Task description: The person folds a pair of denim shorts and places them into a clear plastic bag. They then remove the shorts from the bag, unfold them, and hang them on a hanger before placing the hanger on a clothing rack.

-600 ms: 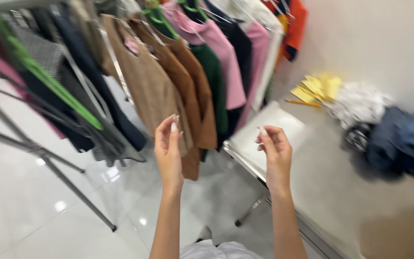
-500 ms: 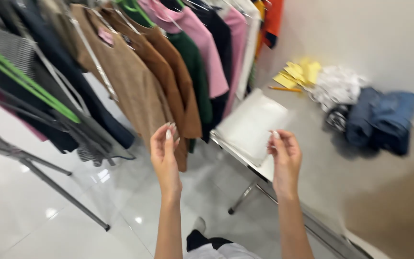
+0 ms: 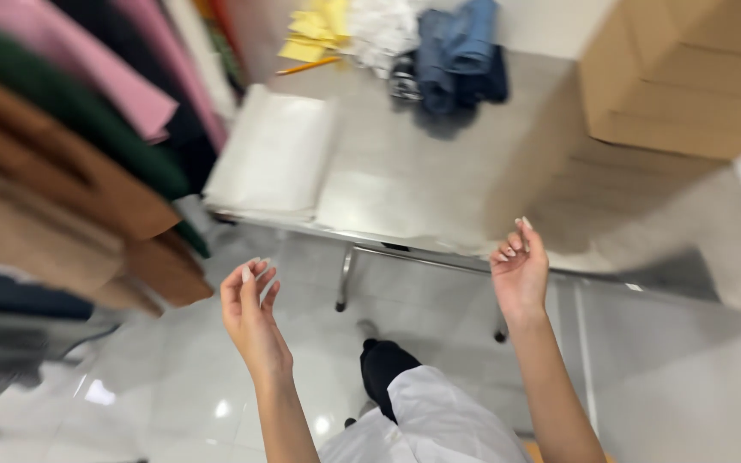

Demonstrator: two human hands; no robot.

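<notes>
In front of a steel table (image 3: pixel 439 184), left to right: hanging brown garments (image 3: pixel 62 231); my left hand (image 3: pixel 250 313), empty, fingers loosely curled, nearest them; a folded white sheet (image 3: pixel 272 154) on the table; my right hand (image 3: pixel 521 270), empty and half-curled, at the table's edge; a cardboard box (image 3: pixel 688 73).

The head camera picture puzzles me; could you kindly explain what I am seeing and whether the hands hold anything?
The camera sits on a person's head and looks down, so both bare arms rise from the bottom edge. The left hand and right hand are raised, fingers loosely curled, holding nothing. Ahead stands a metal table with a white folded sheet, yellow papers, a white bundle, blue jeans and a cardboard box. Hanging clothes fill the left side. The picture is blurred.
</notes>
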